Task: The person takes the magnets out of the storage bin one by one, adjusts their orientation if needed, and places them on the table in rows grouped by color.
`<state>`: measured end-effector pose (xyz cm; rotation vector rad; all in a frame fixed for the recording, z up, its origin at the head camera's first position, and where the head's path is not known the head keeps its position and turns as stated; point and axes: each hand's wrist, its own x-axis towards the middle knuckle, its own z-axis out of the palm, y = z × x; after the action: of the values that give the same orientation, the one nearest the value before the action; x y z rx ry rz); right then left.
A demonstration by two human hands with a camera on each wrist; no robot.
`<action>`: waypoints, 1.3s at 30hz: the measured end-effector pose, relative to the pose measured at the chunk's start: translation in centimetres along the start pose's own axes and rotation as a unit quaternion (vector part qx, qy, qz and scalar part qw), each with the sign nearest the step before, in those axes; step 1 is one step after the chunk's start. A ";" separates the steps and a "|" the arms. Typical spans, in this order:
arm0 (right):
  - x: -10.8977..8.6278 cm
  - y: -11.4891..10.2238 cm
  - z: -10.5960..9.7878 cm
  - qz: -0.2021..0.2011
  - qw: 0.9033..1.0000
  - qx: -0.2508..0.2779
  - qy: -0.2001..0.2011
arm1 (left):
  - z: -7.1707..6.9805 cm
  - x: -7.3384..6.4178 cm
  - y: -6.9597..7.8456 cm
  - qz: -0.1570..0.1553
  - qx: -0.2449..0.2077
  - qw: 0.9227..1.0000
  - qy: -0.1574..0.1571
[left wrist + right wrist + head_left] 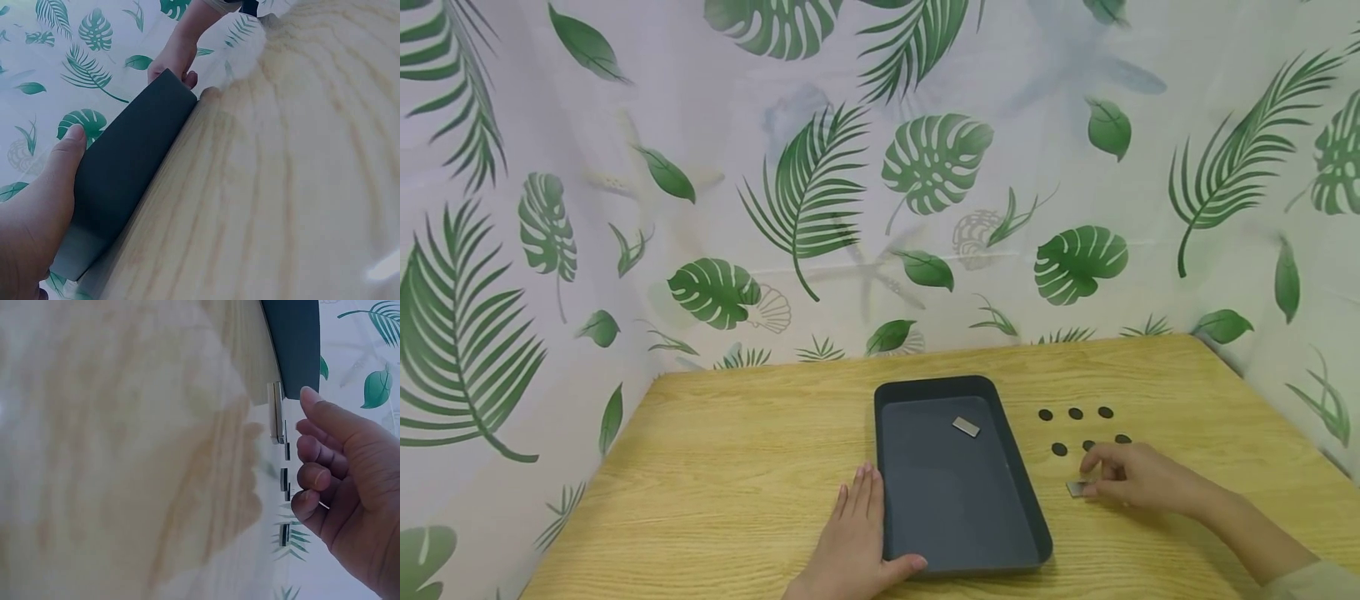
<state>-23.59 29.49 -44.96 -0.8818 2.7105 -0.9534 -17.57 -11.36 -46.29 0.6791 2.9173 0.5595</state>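
A dark grey rectangular tray (pixel 955 508) lies lengthwise on the wooden table. My left hand (pixel 857 533) rests against its near left corner, straight fingers along the left wall and thumb at the near wall. One small silvery rectangular block (pixel 966 427) lies inside the tray toward the far end. A second such block (pixel 1077 489) lies flat on the table right of the tray; the right wrist view shows the block (pixel 275 412) on the tabletop. My right hand (pixel 1138 479) hovers close over it, fingers loosely bent, with a gap between fingertips and block.
Several small black discs (pixel 1076 413) lie in two rows on the table (pixel 752 467), right of the tray; my right hand partly covers the nearer row. A leaf-patterned white cloth (pixel 820 317) hangs behind the table and along both sides.
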 end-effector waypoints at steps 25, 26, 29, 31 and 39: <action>2.2 -3.7 -1.0 -0.051 0.997 0.050 -0.018 | 0.0 0.0 -0.1 -0.005 0.011 1.000 -0.001; 2.4 -3.9 -1.1 -0.047 0.997 0.050 -0.023 | 0.0 0.0 0.0 -0.005 0.009 1.000 -0.002; 3.0 -4.6 -1.1 -0.042 0.997 0.050 -0.037 | -0.1 0.0 0.0 -0.005 0.006 1.000 -0.002; 3.4 -5.1 -1.2 -0.041 0.997 0.051 -0.046 | -0.1 0.0 0.0 -0.006 0.003 1.000 -0.003; 4.8 -6.9 -1.7 -0.030 0.995 0.053 -0.081 | -0.2 -0.1 0.1 -0.008 -0.003 1.000 -0.006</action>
<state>-24.70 23.37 -39.15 -0.9798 2.4879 -0.9819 -17.52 -11.41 -46.07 0.6563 2.9055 0.5610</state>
